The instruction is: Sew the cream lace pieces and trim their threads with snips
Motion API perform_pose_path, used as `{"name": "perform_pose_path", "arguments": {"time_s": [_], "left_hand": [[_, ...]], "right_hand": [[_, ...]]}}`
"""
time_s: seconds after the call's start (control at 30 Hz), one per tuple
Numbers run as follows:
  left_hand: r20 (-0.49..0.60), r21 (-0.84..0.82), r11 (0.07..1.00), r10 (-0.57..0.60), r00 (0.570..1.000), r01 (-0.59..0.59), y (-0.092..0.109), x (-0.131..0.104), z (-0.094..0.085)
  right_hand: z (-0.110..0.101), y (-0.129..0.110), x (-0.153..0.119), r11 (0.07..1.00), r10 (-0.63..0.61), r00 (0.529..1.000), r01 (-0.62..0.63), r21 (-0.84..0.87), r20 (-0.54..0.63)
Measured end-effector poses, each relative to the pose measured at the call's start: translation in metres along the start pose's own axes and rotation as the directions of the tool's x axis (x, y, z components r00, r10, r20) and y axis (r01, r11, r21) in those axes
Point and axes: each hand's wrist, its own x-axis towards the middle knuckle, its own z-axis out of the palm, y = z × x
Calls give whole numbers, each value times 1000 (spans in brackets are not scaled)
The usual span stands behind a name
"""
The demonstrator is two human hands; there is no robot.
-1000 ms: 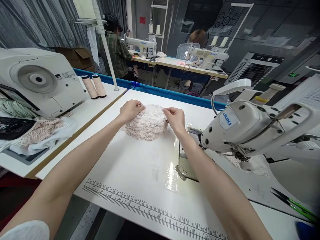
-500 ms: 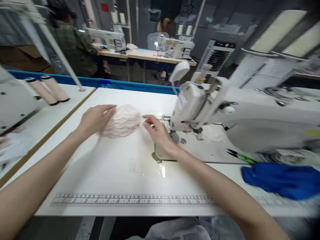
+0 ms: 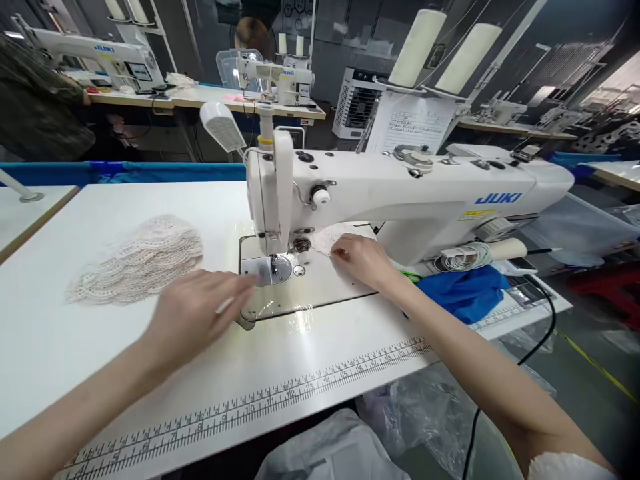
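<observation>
Lace piece (image 3: 334,237) lies on the sewing machine (image 3: 400,193) bed behind the needle. Right hand (image 3: 363,259) rests on it, fingertips pinched at its edge. Left hand (image 3: 193,315), blurred, fingers loosely open, hovers near the presser foot (image 3: 270,265). Lace stack (image 3: 140,260) sits well left on the table (image 3: 75,333).

Dim workshop, wooden-topped tables (image 3: 200,100) with sewing machines behind, air cooler (image 3: 356,103), grey floor (image 3: 590,393)

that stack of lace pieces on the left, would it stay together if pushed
The stack of lace pieces is already fanned askew, so it would probably shear apart. The openwork fabric looks light and floppy, likely to drape when lifted.
</observation>
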Motion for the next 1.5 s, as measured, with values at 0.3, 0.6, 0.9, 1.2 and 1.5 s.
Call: {"name": "perform_pose_path", "arguments": {"time_s": [0.3, 0.6, 0.9, 1.2, 1.5], "left_hand": [[-17, -175, 985, 2, 1000, -5, 38, 8, 46], [-53, -165, 986, -41, 998, 31, 33, 1, 46], [-69, -172, 983, -76, 995, 63, 32, 1, 49], [76, -291, 952, -80, 994, 99, 31, 3, 48], [536, -807, 212, -129, 834, 552, 23, 9, 34]], "right_hand": [[5, 3, 11, 994, -12, 998, 18, -104, 57], [7, 6, 12, 998, -20, 999, 23, -59, 44], [5, 5, 13, 999, 7, 998, -4, 48, -61], [-8, -60, -65, 884, -173, 984, 170, 436, -32], [15, -89, -113, 236, 245, 962, -183, 954, 124]]}}
